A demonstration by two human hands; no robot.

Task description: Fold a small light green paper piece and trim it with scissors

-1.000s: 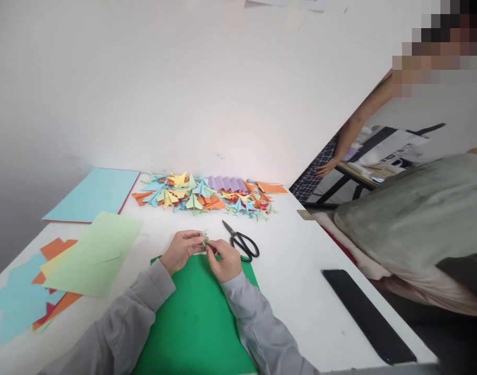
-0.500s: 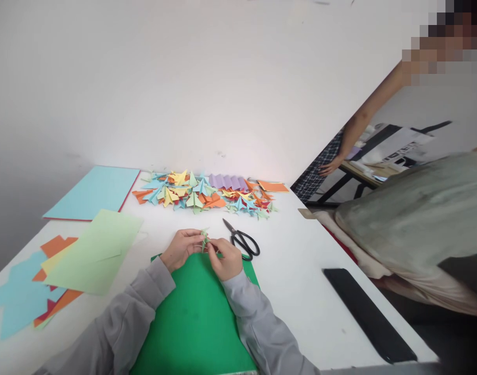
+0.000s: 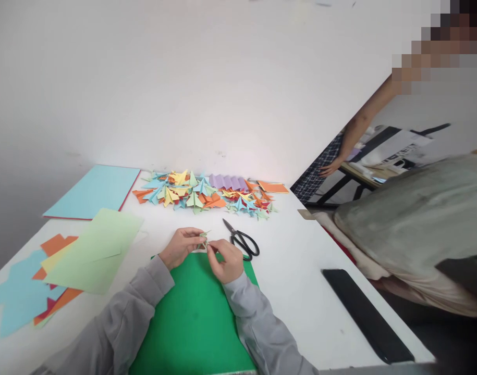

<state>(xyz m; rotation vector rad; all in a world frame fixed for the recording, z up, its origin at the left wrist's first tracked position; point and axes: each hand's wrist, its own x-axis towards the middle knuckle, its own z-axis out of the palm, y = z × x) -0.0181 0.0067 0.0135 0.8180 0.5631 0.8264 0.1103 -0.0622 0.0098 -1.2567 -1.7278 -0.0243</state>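
Between my two hands is a small folded piece of light green paper (image 3: 203,238), held above the far edge of a green sheet (image 3: 195,312). My left hand (image 3: 182,246) pinches it from the left between thumb and fingers. From the right, the thumb and forefinger of my right hand (image 3: 227,259) close on its near side. Its exact folded shape is too small to make out. Black-handled scissors (image 3: 244,241) lie just beyond my right hand, blades pointing away to the left.
Folded paper planes (image 3: 195,195) in several colours are heaped near the wall, beside a purple pleated paper (image 3: 228,182). Loose coloured sheets (image 3: 95,252) and a light blue sheet (image 3: 97,190) lie left. A black flat object (image 3: 367,315) is at right; a person (image 3: 410,208) stands beyond.
The small green paper has turned slightly between my fingers. My right fingertips have shifted a little on it; both hands stay in nearly the same place.
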